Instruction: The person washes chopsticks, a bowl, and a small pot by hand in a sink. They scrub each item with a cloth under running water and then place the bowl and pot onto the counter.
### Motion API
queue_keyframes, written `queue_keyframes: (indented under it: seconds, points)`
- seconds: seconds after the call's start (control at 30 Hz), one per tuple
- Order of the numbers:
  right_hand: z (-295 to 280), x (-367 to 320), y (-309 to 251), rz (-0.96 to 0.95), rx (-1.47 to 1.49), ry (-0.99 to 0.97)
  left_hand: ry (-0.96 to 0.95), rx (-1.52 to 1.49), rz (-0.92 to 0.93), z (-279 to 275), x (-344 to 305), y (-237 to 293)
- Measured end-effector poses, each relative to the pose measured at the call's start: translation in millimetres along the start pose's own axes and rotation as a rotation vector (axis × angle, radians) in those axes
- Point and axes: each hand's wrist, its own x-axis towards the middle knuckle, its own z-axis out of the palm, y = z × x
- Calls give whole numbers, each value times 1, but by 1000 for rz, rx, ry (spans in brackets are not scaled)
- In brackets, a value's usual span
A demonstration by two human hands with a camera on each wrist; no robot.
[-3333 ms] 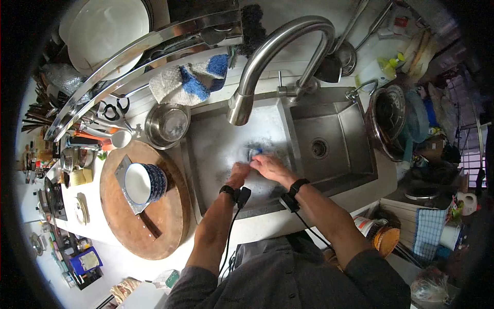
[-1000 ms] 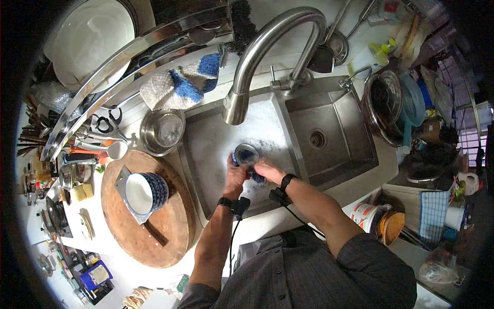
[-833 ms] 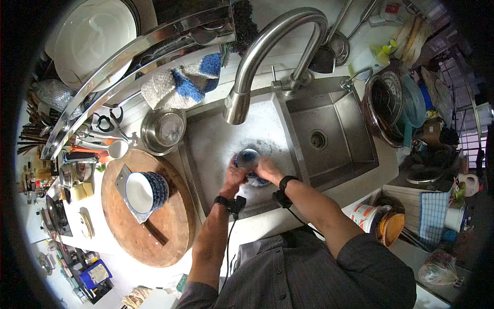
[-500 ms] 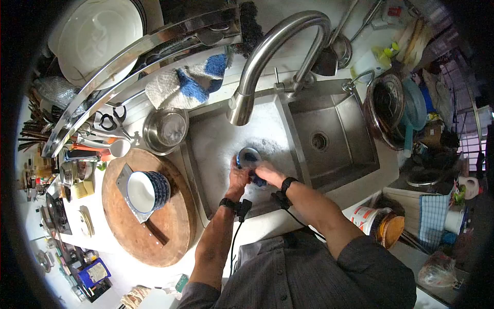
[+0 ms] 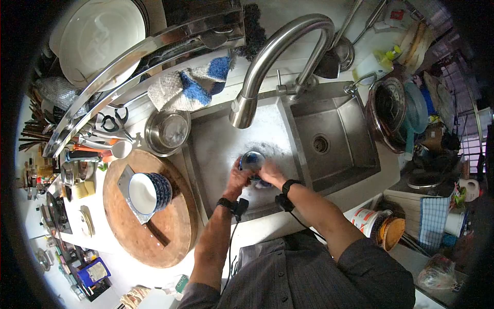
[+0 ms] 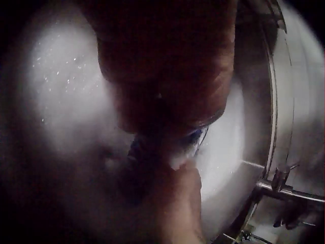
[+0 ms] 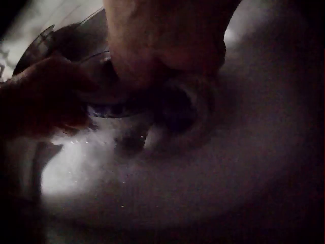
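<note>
In the head view, my left hand (image 5: 237, 177) grips the side of a small blue-and-white bowl (image 5: 252, 159) over the sudsy left basin (image 5: 211, 134). The bowl's mouth tilts up toward the head camera. My right hand (image 5: 272, 173), blurred, is at the bowl's right rim with its fingertips out of sight; I cannot tell what it holds. Just below the hands, a dark blue shape (image 5: 263, 184) shows in the suds. In the right wrist view, the bowl's blue-patterned edge (image 7: 119, 109) lies between both hands; the left wrist view is mostly dark.
Stacked blue-patterned bowls (image 5: 144, 193) and a cleaver (image 5: 154, 233) lie on a round chopping board (image 5: 121, 219) at left. A faucet (image 5: 244, 110) arches over the basin, with a second basin (image 5: 339, 139) on the right. Metal bowls (image 5: 167, 131) stand by the sink's left corner.
Earliest, both hands were together low in the suds with no bowl visible. The bowl then came up in my left hand. Since then, the right hand has shifted slightly about its rim.
</note>
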Motion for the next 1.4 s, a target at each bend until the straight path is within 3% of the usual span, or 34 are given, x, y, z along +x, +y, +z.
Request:
queue_keyframes:
  seconds: [0.07,0.13,0.2,0.23,0.3,0.33,0.4,0.47,0.53,0.57,0.6,0.67,0.7,0.73,0.8,0.83,0.87,0.93,0.97,1.0,1.03,1.1,1.2,1.23,1.27,1.33,1.37,1.4]
  points:
    - [-41,-14,-9,498,499,347,-276,118,-239,-11,-3,28]
    - [-63,-10,-11,569,550,233,-261,94,-227,-1,-8,35]
    - [-64,-3,-12,699,843,-16,60,-47,-188,15,-10,31]
    - [-64,-5,-12,698,842,-16,102,-2,-183,22,-9,30]
    - [-53,-8,-6,-91,411,51,127,48,-164,21,-5,17]
    - [-46,-5,-7,-92,410,50,152,101,-146,20,-3,11]
    - [-56,2,-21,597,606,65,76,35,-121,1,0,11]
    - [-73,-4,-16,540,478,26,-272,117,-174,-18,4,19]
    - [-82,-6,-14,695,655,93,-278,64,-217,-8,-7,41]
    - [-74,-1,-13,728,654,68,-171,7,-184,-4,-9,40]
    - [-68,-3,-10,727,652,67,-64,-51,-149,3,-12,42]
    - [-54,-12,-4,6,513,66,24,-221,-75,16,-9,31]
    - [-48,-6,-3,-136,279,25,63,-66,-31,13,2,7]
    - [-65,-5,-11,-138,277,24,102,90,12,11,8,-6]
    - [-112,-9,-33,772,1064,-183,69,97,-47,2,2,2]
    - [-64,-2,-23,599,752,70,-20,85,-67,-4,2,7]
    - [-38,1,-13,598,756,66,-109,73,-91,-8,-1,12]
    - [-10,6,1,353,356,337,-160,114,-101,-18,-6,22]
    - [-59,-1,-7,430,401,189,-246,91,-98,-31,0,11]
    - [-82,-3,-9,428,402,185,-333,66,-96,-38,2,4]
    - [-98,-3,-9,326,394,207,-411,-17,-288,-34,1,24]
    - [-108,2,-8,176,419,262,-366,25,-346,-38,4,17]
    - [-109,17,2,237,532,217,-344,-35,-352,-46,-5,22]
    - [-105,19,5,240,589,336,-358,-147,-296,-47,-10,25]
    - [-101,21,9,235,590,329,-351,-152,-297,-53,-9,9]
    - [-100,28,21,488,548,273,-454,305,415,-68,4,-32]
    - [-106,23,25,543,483,243,-449,306,415,-65,1,-24]
    - [-107,15,31,501,431,298,-307,208,55,-57,-6,-7]
